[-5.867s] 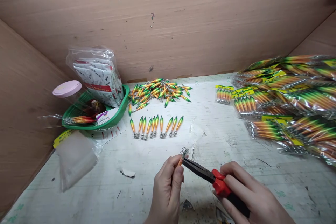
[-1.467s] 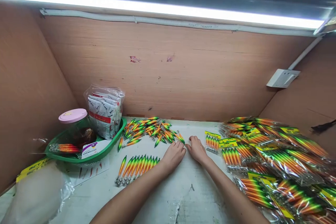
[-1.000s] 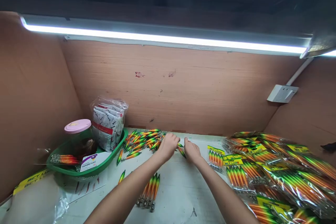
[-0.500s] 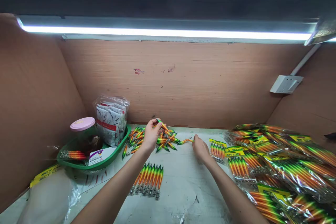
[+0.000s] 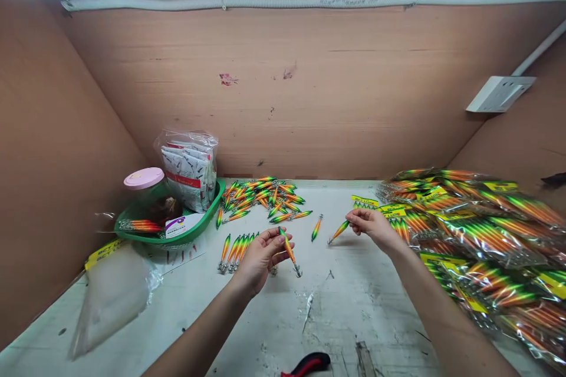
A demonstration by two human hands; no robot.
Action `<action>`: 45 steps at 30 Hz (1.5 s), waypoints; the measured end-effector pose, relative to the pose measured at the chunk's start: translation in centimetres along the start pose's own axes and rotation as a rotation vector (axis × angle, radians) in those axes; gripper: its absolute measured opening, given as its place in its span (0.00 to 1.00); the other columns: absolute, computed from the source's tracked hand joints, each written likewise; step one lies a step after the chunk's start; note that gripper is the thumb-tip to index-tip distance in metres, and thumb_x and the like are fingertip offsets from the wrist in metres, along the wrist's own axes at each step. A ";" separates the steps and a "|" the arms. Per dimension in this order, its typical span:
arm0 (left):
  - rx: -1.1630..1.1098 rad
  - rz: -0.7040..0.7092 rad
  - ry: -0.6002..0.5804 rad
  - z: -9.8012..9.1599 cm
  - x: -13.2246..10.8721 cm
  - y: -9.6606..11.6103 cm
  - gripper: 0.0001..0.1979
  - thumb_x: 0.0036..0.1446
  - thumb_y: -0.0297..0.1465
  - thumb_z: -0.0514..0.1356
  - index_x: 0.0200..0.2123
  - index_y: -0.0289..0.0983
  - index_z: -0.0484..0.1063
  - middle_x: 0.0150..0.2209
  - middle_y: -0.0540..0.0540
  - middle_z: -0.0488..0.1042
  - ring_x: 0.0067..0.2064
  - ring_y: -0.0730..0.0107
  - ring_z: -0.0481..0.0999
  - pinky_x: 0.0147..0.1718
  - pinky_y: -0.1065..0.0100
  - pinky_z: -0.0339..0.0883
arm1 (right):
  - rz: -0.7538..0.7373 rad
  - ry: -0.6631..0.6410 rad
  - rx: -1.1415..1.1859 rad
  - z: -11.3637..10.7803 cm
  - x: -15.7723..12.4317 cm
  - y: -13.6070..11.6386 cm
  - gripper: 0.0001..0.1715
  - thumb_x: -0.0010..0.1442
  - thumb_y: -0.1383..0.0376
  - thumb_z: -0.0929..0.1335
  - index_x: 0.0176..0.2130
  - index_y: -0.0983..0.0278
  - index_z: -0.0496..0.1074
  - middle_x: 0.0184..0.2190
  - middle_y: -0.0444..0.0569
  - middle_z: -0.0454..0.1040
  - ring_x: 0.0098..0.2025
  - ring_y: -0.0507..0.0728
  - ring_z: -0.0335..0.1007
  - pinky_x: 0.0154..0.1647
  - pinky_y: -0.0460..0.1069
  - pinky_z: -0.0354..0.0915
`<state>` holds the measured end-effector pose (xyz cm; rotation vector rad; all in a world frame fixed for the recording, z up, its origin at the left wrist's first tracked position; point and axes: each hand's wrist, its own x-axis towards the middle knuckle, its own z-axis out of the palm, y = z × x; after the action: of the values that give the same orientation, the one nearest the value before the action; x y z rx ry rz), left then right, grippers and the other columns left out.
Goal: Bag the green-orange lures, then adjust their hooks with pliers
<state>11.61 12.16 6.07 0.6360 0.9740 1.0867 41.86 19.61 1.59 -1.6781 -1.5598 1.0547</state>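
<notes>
My left hand (image 5: 264,256) pinches a green-and-orange fishing lure (image 5: 289,250), hook end pointing down toward the table. Between the fingers of my right hand (image 5: 369,225) is the green tip of another fishing lure (image 5: 338,232); its hooks slant down to the left, near the tabletop. A single lure (image 5: 317,228) lies between the two hands. Partly hidden behind my left hand is a neat row of lures (image 5: 233,251), green tips away from me. Farther back lies a loose pile of similar lures (image 5: 260,194).
Packed lures in clear bags (image 5: 477,230) heap up at the right. A green basket (image 5: 194,230) at the left holds a pink-lidded jar (image 5: 144,179) and a bag of packets (image 5: 188,174). Clear plastic bags (image 5: 117,294) lie in front of it. Red-and-black handles (image 5: 309,363) show at the near edge.
My left hand has come from the pile toward me with a lure. My right hand has lifted a lure by its tip and moved slightly right. The view has tilted down.
</notes>
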 end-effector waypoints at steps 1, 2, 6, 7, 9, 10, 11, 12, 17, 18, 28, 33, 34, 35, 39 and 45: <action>-0.002 -0.014 0.005 -0.1 -0.2 -0.2 0.13 0.50 0.27 0.68 0.40 0.33 0.73 0.37 0.42 0.78 0.34 0.69 0.79 0.35 0.68 0.74 | 0.012 -0.043 -0.002 0.3 -0.7 0.1 0.16 0.65 0.59 0.66 0.49 0.66 0.69 0.43 0.49 0.73 0.39 0.54 0.73 0.38 0.52 0.71; -0.003 -0.027 0.008 -0.3 -0.5 -0.4 0.13 0.50 0.27 0.68 0.40 0.33 0.73 0.38 0.41 0.78 0.34 0.69 0.79 0.36 0.68 0.74 | 0.024 -0.082 -0.009 0.7 -1.4 0.2 0.15 0.65 0.59 0.66 0.47 0.66 0.70 0.42 0.48 0.74 0.37 0.53 0.73 0.37 0.51 0.71; -0.004 -0.069 0.017 -1.1 -1.3 -1.3 0.16 0.46 0.29 0.71 0.39 0.33 0.73 0.38 0.41 0.79 0.35 0.67 0.79 0.37 0.66 0.74 | 0.002 -0.166 -0.048 2.0 -5.4 -0.2 0.16 0.64 0.55 0.65 0.38 0.67 0.72 0.31 0.44 0.73 0.29 0.50 0.70 0.31 0.48 0.68; -0.004 -0.076 0.019 -1.3 -1.5 -1.6 0.17 0.45 0.29 0.72 0.39 0.33 0.73 0.38 0.41 0.79 0.35 0.67 0.79 0.36 0.66 0.74 | -0.019 -0.182 -0.057 2.1 -6.5 -0.4 0.19 0.64 0.53 0.65 0.37 0.66 0.72 0.29 0.44 0.73 0.28 0.51 0.69 0.31 0.48 0.67; -0.004 -0.085 0.020 -1.7 -1.7 -1.9 0.19 0.42 0.31 0.73 0.38 0.33 0.73 0.38 0.41 0.79 0.35 0.66 0.79 0.36 0.67 0.73 | -0.051 -0.218 -0.095 2.2 -8.6 -0.8 0.22 0.58 0.48 0.67 0.33 0.65 0.74 0.27 0.46 0.74 0.29 0.53 0.70 0.32 0.49 0.66; -0.004 -0.089 0.019 -1.9 -1.8 -2.0 0.20 0.41 0.31 0.73 0.38 0.33 0.74 0.38 0.41 0.79 0.35 0.66 0.79 0.36 0.67 0.73 | -0.055 -0.219 -0.130 2.1 -9.3 -0.9 0.22 0.54 0.47 0.70 0.32 0.64 0.74 0.28 0.47 0.74 0.29 0.55 0.71 0.32 0.49 0.65; -0.005 -0.092 0.016 -2.1 -1.9 -2.1 0.21 0.40 0.32 0.74 0.38 0.33 0.74 0.38 0.41 0.79 0.35 0.66 0.79 0.36 0.67 0.73 | -0.048 -0.198 -0.175 1.9 -9.7 -0.9 0.21 0.50 0.48 0.72 0.30 0.63 0.74 0.29 0.49 0.75 0.30 0.56 0.71 0.32 0.49 0.64; -0.005 -0.095 0.012 -2.2 -2.0 -2.2 0.21 0.40 0.33 0.74 0.38 0.33 0.74 0.38 0.41 0.79 0.36 0.66 0.79 0.36 0.67 0.73 | -0.032 -0.156 -0.226 1.8 -9.9 -0.8 0.20 0.49 0.48 0.72 0.28 0.63 0.73 0.30 0.51 0.75 0.31 0.57 0.71 0.32 0.50 0.63; -0.014 -0.107 -0.033 -2.0 -2.6 -2.1 0.25 0.39 0.35 0.74 0.41 0.33 0.74 0.41 0.39 0.79 0.38 0.64 0.79 0.39 0.65 0.72 | 0.150 0.022 -0.425 2.0 -8.5 0.5 0.23 0.58 0.51 0.67 0.20 0.62 0.65 0.21 0.51 0.70 0.26 0.57 0.67 0.29 0.50 0.58; -0.016 -0.108 -0.044 -1.9 -2.7 -2.1 0.25 0.39 0.35 0.74 0.41 0.33 0.74 0.42 0.39 0.78 0.38 0.63 0.79 0.40 0.65 0.72 | 0.187 0.009 -0.433 2.6 -8.1 0.7 0.23 0.58 0.52 0.68 0.19 0.62 0.64 0.20 0.48 0.68 0.25 0.55 0.66 0.29 0.50 0.59; 0.115 -0.127 -0.043 -1.0 -3.3 -2.2 0.25 0.38 0.38 0.74 0.38 0.34 0.74 0.35 0.44 0.77 0.34 0.67 0.77 0.34 0.68 0.70 | 0.196 -0.324 0.270 7.1 -10.8 -4.2 0.25 0.52 0.45 0.68 0.24 0.62 0.61 0.16 0.38 0.62 0.18 0.47 0.56 0.20 0.45 0.55; 0.168 -0.140 -0.111 0.2 -4.1 -2.2 0.23 0.36 0.38 0.74 0.35 0.35 0.73 0.32 0.48 0.74 0.32 0.70 0.75 0.29 0.70 0.69 | 0.171 -0.446 0.653 8.1 -12.8 -7.2 0.26 0.47 0.46 0.73 0.30 0.63 0.65 0.20 0.39 0.65 0.19 0.46 0.59 0.20 0.44 0.57; 0.175 -0.141 -0.125 0.4 -4.3 -2.2 0.23 0.36 0.38 0.74 0.35 0.35 0.74 0.33 0.47 0.75 0.32 0.70 0.74 0.29 0.71 0.68 | 0.168 -0.449 0.696 8.3 -13.0 -7.4 0.25 0.47 0.47 0.74 0.30 0.63 0.66 0.20 0.39 0.65 0.19 0.46 0.60 0.20 0.43 0.57; 0.181 -0.142 -0.138 0.5 -4.4 -2.2 0.22 0.37 0.38 0.73 0.35 0.35 0.74 0.34 0.46 0.75 0.32 0.70 0.75 0.29 0.71 0.68 | 0.164 -0.448 0.731 8.6 -13.2 -7.5 0.25 0.47 0.48 0.74 0.31 0.64 0.66 0.21 0.39 0.66 0.20 0.46 0.60 0.20 0.43 0.57; 0.192 -0.153 -0.175 0.8 -4.9 -2.0 0.22 0.38 0.39 0.73 0.36 0.35 0.73 0.35 0.45 0.77 0.32 0.69 0.75 0.28 0.71 0.68 | 0.141 -0.427 0.790 9.0 -13.7 -7.7 0.23 0.48 0.50 0.75 0.30 0.64 0.67 0.21 0.39 0.67 0.21 0.46 0.62 0.20 0.42 0.59; 0.196 -0.154 -0.198 0.9 -5.8 -2.0 0.22 0.39 0.40 0.72 0.35 0.35 0.72 0.32 0.47 0.76 0.32 0.69 0.76 0.28 0.72 0.67 | 0.103 -0.352 0.718 9.2 -14.4 -8.2 0.24 0.48 0.49 0.75 0.30 0.65 0.68 0.18 0.38 0.67 0.17 0.46 0.61 0.16 0.42 0.59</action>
<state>12.41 6.08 6.75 0.7993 0.9471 0.7825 29.97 5.58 6.10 -1.1172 -1.0804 1.7760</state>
